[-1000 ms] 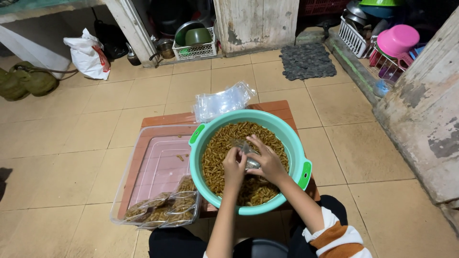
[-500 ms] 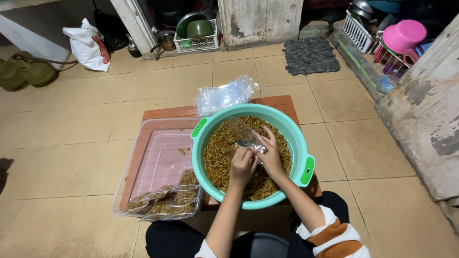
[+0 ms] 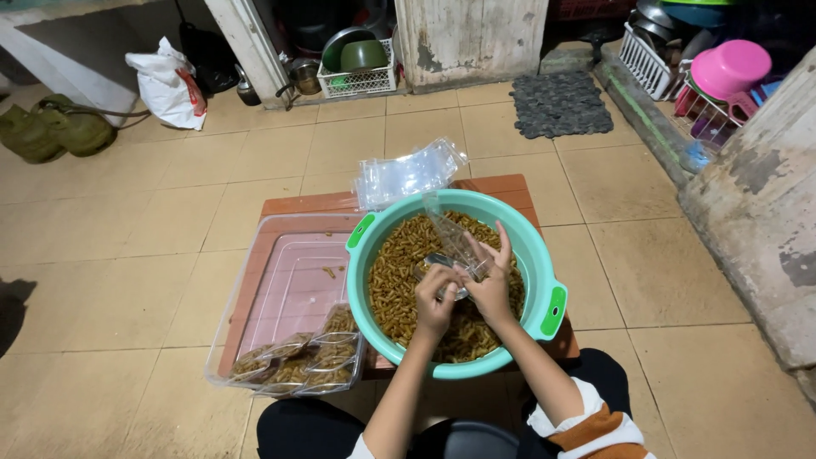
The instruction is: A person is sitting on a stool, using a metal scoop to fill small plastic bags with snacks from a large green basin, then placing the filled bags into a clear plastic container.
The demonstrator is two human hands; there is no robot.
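Seen from above, seated on a tan tiled floor (image 3: 127, 255) before a low reddish-brown wooden table (image 3: 501, 185). On the table, a round mint-green plastic basin with bright green handles (image 3: 531, 246), filled with short golden-brown fried snack sticks (image 3: 395, 272). Over the basin, left hand (image 3: 435, 297) curled closed around the handle of a small shiny metal spoon (image 3: 439, 260), bowl of the spoon pointing up and left above the snacks. Right hand (image 3: 490, 285) just beside it, touching or nearly so, thumb and forefinger pinched on the lower edge of a small clear plastic pouch (image 3: 449, 231), remaining fingers spread and lifted; pouch tilted upward toward the far rim, mouth near the spoon. Contents of the pouch impossible to tell. Left of the basin and touching its rim, a shallow clear rectangular plastic tray with a pinkish bottom (image 3: 272, 289), holding several filled clear snack bags (image 3: 302, 361) at its near end and a few stray crumbs farther up. Beyond the basin, at the far table edge, a loose stack of empty clear plastic bags (image 3: 408, 174). Farther off: a white plastic sack (image 3: 166, 81), two green gas cylinders (image 3: 51, 127), a grey pebble mat (image 3: 561, 104), a white wire basket of metal bowls (image 3: 357, 76), and an upturned pink plastic bowl (image 3: 729, 68) on a dish rack.
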